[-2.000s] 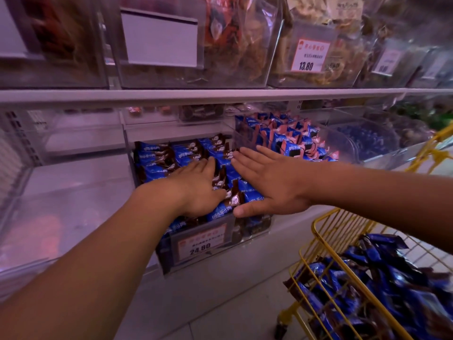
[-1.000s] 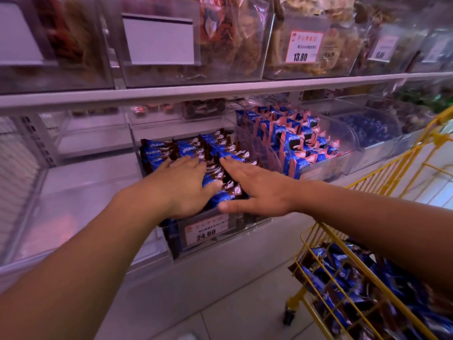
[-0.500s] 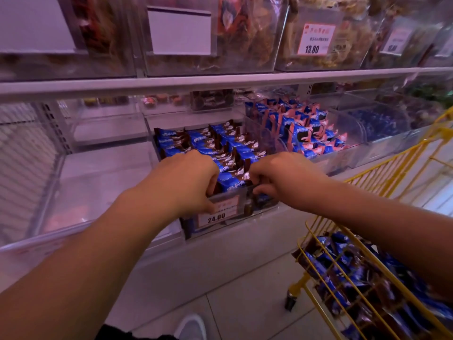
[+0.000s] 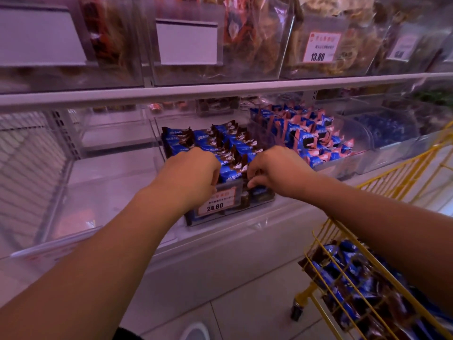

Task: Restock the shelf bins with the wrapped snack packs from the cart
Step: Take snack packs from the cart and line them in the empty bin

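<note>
Both hands are curling over the front edge of a clear shelf bin (image 4: 259, 204): the left hand (image 4: 190, 176) is gripping its front wall above the 24.80 price tag (image 4: 215, 201), and the right hand (image 4: 274, 169) is hooking its fingers over the rim beside it. Blue wrapped snack packs (image 4: 220, 146) are standing in rows inside the bin. More packs are lying in the yellow cart (image 4: 326, 253) at lower right.
</note>
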Demonstrator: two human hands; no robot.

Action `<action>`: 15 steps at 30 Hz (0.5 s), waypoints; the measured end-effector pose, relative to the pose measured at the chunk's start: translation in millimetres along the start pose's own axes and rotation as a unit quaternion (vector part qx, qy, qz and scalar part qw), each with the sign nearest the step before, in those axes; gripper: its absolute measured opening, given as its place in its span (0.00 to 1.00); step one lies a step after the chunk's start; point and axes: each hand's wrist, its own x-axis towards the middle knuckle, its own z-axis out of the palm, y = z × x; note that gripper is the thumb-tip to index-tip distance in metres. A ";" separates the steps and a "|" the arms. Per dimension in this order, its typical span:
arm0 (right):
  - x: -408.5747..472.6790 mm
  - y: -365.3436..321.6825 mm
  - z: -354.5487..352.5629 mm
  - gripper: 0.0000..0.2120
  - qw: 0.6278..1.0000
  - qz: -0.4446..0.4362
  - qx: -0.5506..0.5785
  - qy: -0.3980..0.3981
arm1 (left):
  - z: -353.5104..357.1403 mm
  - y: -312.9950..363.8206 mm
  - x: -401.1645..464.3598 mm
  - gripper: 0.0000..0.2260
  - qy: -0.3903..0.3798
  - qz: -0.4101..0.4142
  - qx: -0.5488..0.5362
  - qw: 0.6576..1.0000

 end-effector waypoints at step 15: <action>-6.6 -3.4 -4.5 0.05 0.996 0.040 0.010 -0.078 | 12.1 -0.9 -1.5 0.05 -0.046 0.016 -0.081 0.996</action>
